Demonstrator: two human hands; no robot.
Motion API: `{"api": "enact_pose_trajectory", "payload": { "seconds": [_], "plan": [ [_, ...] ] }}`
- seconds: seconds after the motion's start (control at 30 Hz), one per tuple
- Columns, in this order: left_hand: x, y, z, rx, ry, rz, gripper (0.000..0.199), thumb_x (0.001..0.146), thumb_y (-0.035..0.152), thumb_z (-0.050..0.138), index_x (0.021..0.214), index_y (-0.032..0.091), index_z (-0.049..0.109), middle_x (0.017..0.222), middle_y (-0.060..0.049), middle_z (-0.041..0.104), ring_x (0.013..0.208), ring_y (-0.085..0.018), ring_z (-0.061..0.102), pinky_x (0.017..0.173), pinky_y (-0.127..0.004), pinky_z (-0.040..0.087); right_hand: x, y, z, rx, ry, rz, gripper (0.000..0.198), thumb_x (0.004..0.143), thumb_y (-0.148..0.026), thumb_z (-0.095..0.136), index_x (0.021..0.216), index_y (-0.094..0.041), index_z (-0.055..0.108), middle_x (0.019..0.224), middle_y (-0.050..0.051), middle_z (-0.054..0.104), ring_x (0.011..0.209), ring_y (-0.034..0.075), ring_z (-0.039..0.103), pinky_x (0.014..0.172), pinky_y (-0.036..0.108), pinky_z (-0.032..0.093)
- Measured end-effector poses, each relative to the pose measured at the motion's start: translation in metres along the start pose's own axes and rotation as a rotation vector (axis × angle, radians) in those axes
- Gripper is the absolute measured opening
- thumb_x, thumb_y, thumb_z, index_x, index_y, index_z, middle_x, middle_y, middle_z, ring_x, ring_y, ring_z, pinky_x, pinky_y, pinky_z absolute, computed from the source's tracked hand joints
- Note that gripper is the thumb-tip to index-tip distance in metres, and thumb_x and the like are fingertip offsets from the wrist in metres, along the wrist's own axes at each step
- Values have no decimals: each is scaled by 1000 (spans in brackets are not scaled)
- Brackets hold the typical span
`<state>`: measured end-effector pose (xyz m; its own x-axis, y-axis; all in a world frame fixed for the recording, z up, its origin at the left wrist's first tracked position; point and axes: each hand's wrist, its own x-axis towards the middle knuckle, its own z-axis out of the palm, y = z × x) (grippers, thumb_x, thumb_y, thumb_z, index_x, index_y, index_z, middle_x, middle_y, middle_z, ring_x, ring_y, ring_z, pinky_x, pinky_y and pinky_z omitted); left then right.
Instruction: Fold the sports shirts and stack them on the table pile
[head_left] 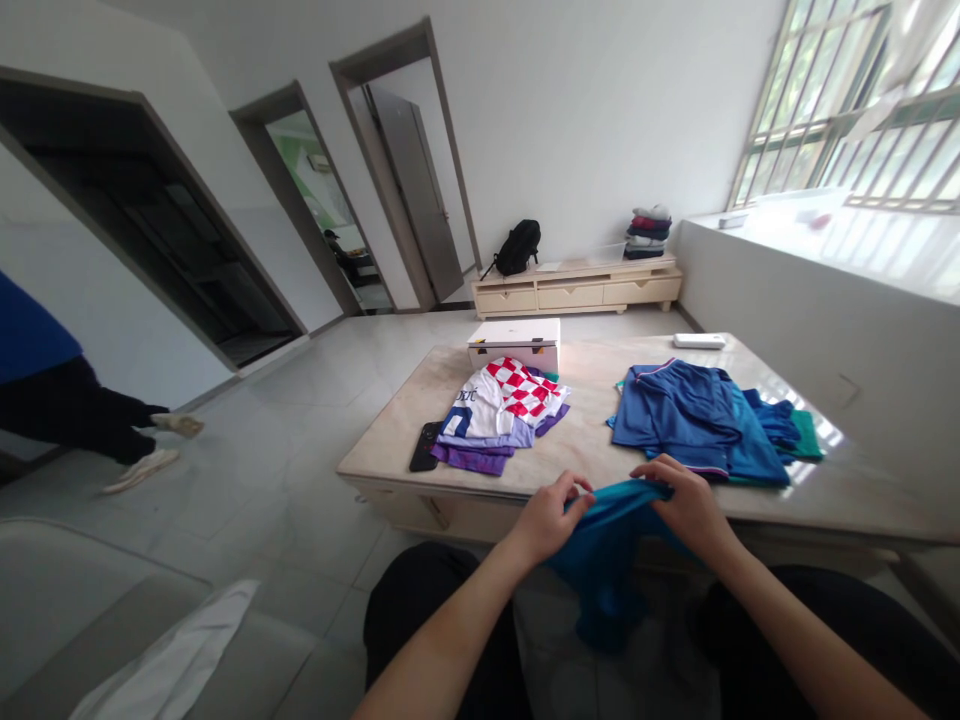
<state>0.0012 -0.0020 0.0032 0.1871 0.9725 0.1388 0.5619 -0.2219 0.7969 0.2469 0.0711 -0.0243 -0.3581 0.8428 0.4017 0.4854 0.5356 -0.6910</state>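
Observation:
A teal-blue cloth garment (607, 560) hangs between my knees, below the table's front edge; its exact kind does not show. My left hand (551, 510) pinches one upper corner of it. At the other upper corner my right hand (686, 500) grips the fabric, so the top edge stretches between both hands. Just beyond my right hand lies a pile of blue clothes with a navy jersey (671, 410) on top. Past my left hand is another pile, topped by a red-and-white checked jersey (510, 395) over purple garments (480, 457).
The low table (577, 440) also bears a black phone (425, 447), a white box (516, 336) and a white device (699, 341). A backpack (517, 247) and folded clothes (647, 235) rest on a far cabinet. A person in dark trousers (75, 410) is at left.

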Motion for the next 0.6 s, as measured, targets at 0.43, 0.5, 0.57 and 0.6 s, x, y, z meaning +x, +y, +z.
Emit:
{"api": "enact_pose_trajectory", "payload": {
  "seconds": [0.43,0.5,0.57,0.6],
  "plan": [
    [5,-54,10,305,-375,-262,3,71,21,71,73,23,69,86,-8,77,91,-34,72,80,-38,51,8,7,-29,-70,177,-17,37,69,-11,52,96,-23,75,97,4,69,90,22,65,84,33,50],
    [4,-60,15,282,-322,-338,10,67,17,73,67,21,65,81,-10,75,91,-36,72,82,-41,52,8,8,-33,-83,194,-21,38,68,-11,52,96,-23,75,96,4,69,89,21,64,82,32,50],
    [2,-65,13,233,-279,-410,18,61,11,76,59,20,59,70,-9,71,87,-36,72,82,-43,53,8,11,-39,-119,202,-25,37,69,-11,53,97,-24,75,95,4,69,87,22,65,81,32,51],
    [0,-66,8,197,-259,-443,21,60,9,76,56,19,58,64,-8,69,83,-35,72,80,-42,54,9,13,-45,-144,196,-28,36,70,-12,53,97,-24,75,95,4,70,87,22,65,81,32,51]
  ]
}}
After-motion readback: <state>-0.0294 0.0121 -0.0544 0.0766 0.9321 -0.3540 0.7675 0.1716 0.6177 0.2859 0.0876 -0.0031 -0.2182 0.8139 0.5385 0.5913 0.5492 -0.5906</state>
